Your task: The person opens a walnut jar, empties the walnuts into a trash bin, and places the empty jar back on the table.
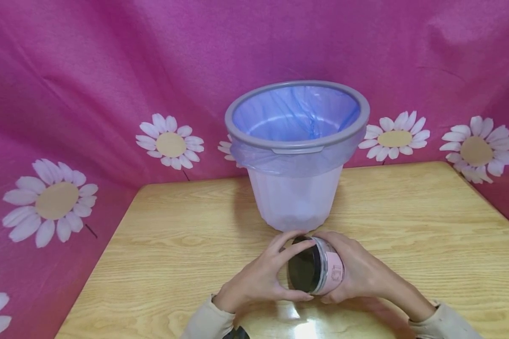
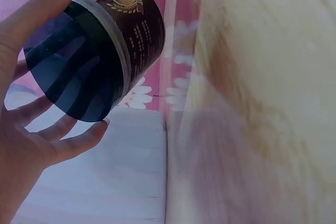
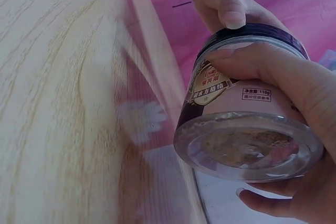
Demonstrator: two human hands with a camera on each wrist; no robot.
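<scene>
Jar (image 1: 334, 269) on near side of bin (image 1: 297, 197), raised off surface (image 1: 186, 245). Axis from base to lid roughly crosswise, tilted; dark lid (image 1: 304, 271) faces left, clear base (image 3: 249, 148) right. Left hand (image 1: 265, 273): fingers and thumb spread around lid, gripping rim. Right hand (image 1: 360, 268): curled around jar body. Surface: far edge behind bin, along pink cloth (image 1: 174, 61); side edges well apart from jar. Room: wide to left and right; forward, bounded by upright bin, blue liner (image 1: 297, 113) inside.
</scene>
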